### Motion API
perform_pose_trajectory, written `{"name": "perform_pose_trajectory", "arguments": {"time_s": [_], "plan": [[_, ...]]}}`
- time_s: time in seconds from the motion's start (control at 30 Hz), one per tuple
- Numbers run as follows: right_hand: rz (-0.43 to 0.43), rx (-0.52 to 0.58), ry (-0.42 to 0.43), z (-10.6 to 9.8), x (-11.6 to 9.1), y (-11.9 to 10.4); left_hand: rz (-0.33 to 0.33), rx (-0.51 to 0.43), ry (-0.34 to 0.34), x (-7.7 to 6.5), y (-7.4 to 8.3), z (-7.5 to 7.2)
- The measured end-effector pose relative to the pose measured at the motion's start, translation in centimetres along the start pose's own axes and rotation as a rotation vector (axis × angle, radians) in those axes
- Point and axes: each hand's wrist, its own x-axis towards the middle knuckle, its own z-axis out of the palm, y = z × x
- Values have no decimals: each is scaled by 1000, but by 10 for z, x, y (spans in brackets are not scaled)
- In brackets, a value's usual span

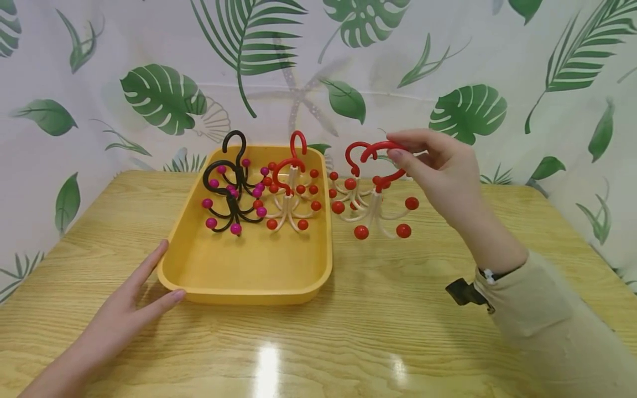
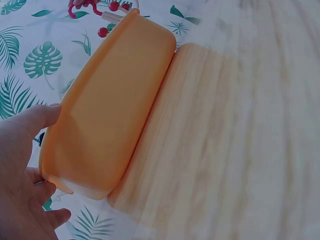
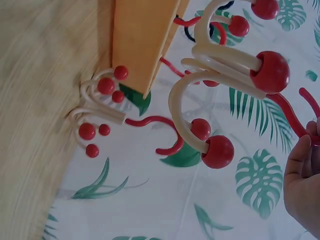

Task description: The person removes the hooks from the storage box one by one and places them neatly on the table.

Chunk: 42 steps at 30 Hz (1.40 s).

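Note:
My right hand point(image 1: 443, 171) pinches the red hook of a white hanger with several red-balled prongs point(image 1: 375, 210). It hangs upright to the right of the yellow tray point(image 1: 249, 271), and its prongs spread large in the right wrist view. A similar red-hooked hanger point(image 3: 107, 112) stands on the table just behind it. My left hand point(image 1: 124, 309) rests at the tray's front left corner, thumb and index finger extended along the rim. In the left wrist view, its thumb point(image 2: 47, 116) touches the rim. Inside the tray stand two black hangers point(image 1: 233, 207) with magenta balls and two red-and-white hangers point(image 1: 287, 207).
The wooden table point(image 1: 388, 331) carries the tray left of centre. Behind its back edge hangs a white cloth with green leaf prints point(image 1: 164, 99). A black strap point(image 1: 465, 291) sticks out at the right sleeve's cuff.

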Motion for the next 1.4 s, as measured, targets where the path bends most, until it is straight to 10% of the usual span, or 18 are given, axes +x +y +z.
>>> {"name": "perform_pose_trajectory", "arguments": {"time_s": [1.4], "plan": [[327,-181,85,-44,18,87,11,1,10,-1,0,0]]}}
